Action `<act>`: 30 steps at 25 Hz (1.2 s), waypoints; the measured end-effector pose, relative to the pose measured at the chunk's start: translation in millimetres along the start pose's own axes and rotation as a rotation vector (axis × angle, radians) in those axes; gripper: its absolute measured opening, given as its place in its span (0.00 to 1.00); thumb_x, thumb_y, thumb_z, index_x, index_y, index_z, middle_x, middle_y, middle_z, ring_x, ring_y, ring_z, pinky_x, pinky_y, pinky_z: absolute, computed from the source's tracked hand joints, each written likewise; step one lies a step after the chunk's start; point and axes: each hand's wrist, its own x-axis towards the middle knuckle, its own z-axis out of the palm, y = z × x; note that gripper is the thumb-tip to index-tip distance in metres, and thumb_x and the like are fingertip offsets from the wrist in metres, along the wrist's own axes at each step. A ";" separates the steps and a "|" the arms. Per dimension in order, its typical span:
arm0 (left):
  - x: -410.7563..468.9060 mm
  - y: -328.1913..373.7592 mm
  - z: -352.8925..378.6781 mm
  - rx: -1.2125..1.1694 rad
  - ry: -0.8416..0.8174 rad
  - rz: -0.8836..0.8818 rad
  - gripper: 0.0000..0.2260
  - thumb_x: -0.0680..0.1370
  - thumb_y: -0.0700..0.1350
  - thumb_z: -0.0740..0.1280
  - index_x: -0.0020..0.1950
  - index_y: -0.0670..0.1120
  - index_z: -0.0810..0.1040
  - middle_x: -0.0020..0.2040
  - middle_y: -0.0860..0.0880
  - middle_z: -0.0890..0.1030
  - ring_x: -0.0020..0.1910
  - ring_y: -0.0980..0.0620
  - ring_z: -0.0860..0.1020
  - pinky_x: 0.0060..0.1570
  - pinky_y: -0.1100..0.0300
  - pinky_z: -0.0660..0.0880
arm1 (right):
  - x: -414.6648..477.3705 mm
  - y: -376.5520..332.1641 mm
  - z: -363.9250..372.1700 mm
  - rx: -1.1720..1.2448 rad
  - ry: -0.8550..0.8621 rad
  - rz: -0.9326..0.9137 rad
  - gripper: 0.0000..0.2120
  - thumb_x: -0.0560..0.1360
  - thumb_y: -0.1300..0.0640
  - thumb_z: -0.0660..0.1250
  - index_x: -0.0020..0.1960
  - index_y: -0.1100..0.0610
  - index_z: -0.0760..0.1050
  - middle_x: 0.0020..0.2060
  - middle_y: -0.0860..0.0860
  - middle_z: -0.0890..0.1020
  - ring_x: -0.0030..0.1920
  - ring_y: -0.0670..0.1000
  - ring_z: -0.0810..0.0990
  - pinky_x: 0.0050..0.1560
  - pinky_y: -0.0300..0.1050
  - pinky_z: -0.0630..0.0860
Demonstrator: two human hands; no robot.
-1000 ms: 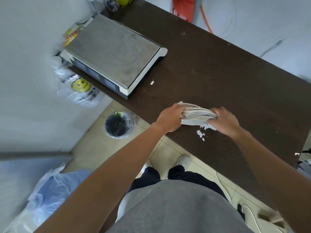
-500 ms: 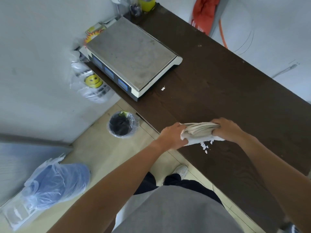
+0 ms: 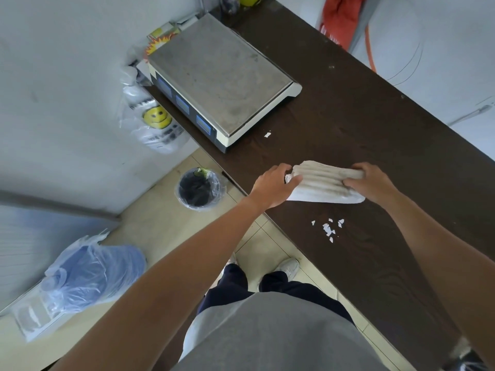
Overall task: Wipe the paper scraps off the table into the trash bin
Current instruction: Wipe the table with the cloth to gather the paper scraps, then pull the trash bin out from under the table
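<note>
A grey-white cloth [image 3: 322,183] is stretched between both hands just above the dark brown table [image 3: 375,135]. My left hand [image 3: 273,187] grips its left end and my right hand [image 3: 371,182] grips its right end. A small heap of white paper scraps [image 3: 329,229] lies on the table just in front of the cloth, close to the near edge. One single scrap [image 3: 267,134] lies by the corner of the scale. The black trash bin [image 3: 198,189] with a clear liner stands on the floor left of the table edge.
A steel-topped weighing scale [image 3: 219,81] fills the table's far left end. A plastic bag with a smiley face [image 3: 154,121] hangs beside it. A bluish plastic bag [image 3: 85,274] lies on the floor at the left. My feet [image 3: 289,266] stand by the table edge.
Both hands have pulled the bunched cloth out longer and drawn it away from the scraps, which now lie uncovered in front of it. The camera view has shifted.
</note>
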 end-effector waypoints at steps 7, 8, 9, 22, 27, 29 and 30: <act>-7.2 -0.3 -12.7 0.026 -0.016 0.006 0.24 0.82 0.61 0.59 0.74 0.50 0.69 0.70 0.47 0.74 0.67 0.45 0.75 0.64 0.48 0.71 | 3.8 -14.5 -6.6 -0.034 0.019 -0.039 0.24 0.71 0.47 0.67 0.67 0.48 0.74 0.64 0.55 0.75 0.61 0.59 0.76 0.57 0.52 0.73; -8.1 -1.5 -16.1 0.035 -0.014 -0.002 0.24 0.82 0.60 0.58 0.75 0.50 0.68 0.71 0.47 0.73 0.68 0.45 0.74 0.65 0.48 0.70 | 3.4 -18.7 -6.8 -0.035 0.016 -0.036 0.23 0.72 0.46 0.66 0.66 0.48 0.75 0.62 0.55 0.77 0.60 0.59 0.76 0.56 0.52 0.73; -9.3 -2.3 -19.4 0.047 -0.013 -0.007 0.24 0.83 0.60 0.58 0.75 0.51 0.67 0.73 0.46 0.72 0.69 0.44 0.73 0.66 0.47 0.70 | 2.8 -23.2 -6.4 -0.052 0.005 -0.033 0.22 0.72 0.45 0.63 0.64 0.49 0.77 0.61 0.55 0.78 0.59 0.60 0.76 0.56 0.52 0.73; -40.2 -48.4 -51.5 -0.045 0.139 -0.076 0.19 0.83 0.56 0.59 0.71 0.51 0.73 0.66 0.48 0.77 0.58 0.49 0.80 0.59 0.50 0.75 | -52.4 -149.8 90.3 -0.240 0.159 -0.643 0.16 0.81 0.47 0.58 0.59 0.54 0.78 0.57 0.52 0.79 0.58 0.54 0.75 0.57 0.51 0.69; -65.4 -100.2 -85.7 -0.080 0.239 -0.157 0.16 0.83 0.53 0.59 0.67 0.50 0.76 0.62 0.49 0.80 0.58 0.48 0.79 0.59 0.50 0.75 | -72.0 -193.8 137.0 -0.210 0.072 -0.763 0.15 0.82 0.49 0.58 0.55 0.56 0.79 0.52 0.52 0.80 0.54 0.53 0.75 0.52 0.45 0.67; -75.0 -125.7 -102.0 -0.108 0.281 -0.231 0.15 0.82 0.52 0.59 0.64 0.50 0.78 0.61 0.47 0.81 0.59 0.45 0.79 0.58 0.49 0.75 | -78.2 -211.0 156.2 -0.193 0.023 -0.795 0.15 0.82 0.49 0.58 0.53 0.56 0.79 0.51 0.50 0.80 0.53 0.52 0.75 0.49 0.44 0.67; -79.2 -138.6 -109.4 -0.113 0.304 -0.263 0.15 0.82 0.51 0.59 0.63 0.49 0.79 0.61 0.47 0.81 0.59 0.44 0.79 0.58 0.50 0.75 | -81.4 -219.3 167.1 -0.191 -0.016 -0.802 0.15 0.82 0.49 0.57 0.53 0.56 0.79 0.50 0.50 0.79 0.53 0.51 0.74 0.48 0.44 0.68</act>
